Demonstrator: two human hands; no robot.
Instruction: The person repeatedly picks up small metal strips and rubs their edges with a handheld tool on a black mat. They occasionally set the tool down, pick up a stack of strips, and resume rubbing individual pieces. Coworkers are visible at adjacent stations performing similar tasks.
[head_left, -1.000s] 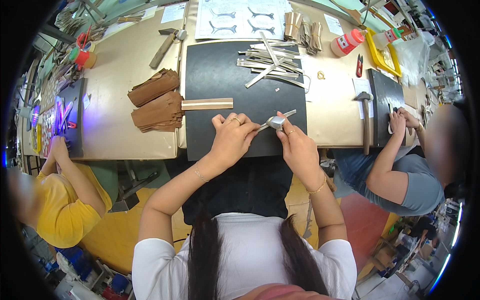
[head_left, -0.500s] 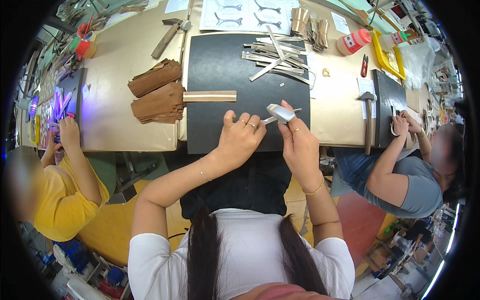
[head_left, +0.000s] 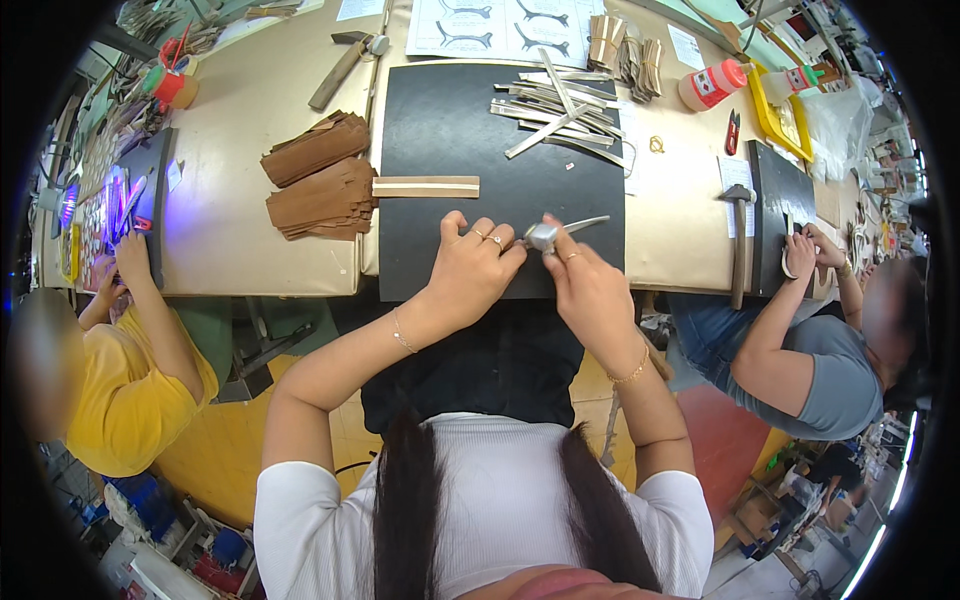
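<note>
Above the front part of a black board, my left hand is closed, fingertips pressed down on one end of a narrow pale strip. My right hand grips a hammer, its silvery metal head low over the strip beside my left fingertips. The hammer's wooden handle shows past my right wrist. A pile of similar pale strips lies at the board's far right. On its left edge rests a brown strip with a pale line along it, beside stacks of brown leather pieces.
Another hammer lies at the far left of the table; one more lies to the right. Beyond are red snips, a red-and-white bottle and a yellow tray. A person works at each side.
The hammer in my right hand has tipped down and left toward my left fingertips, so more of the pale strip shows. My left hand has barely shifted.
</note>
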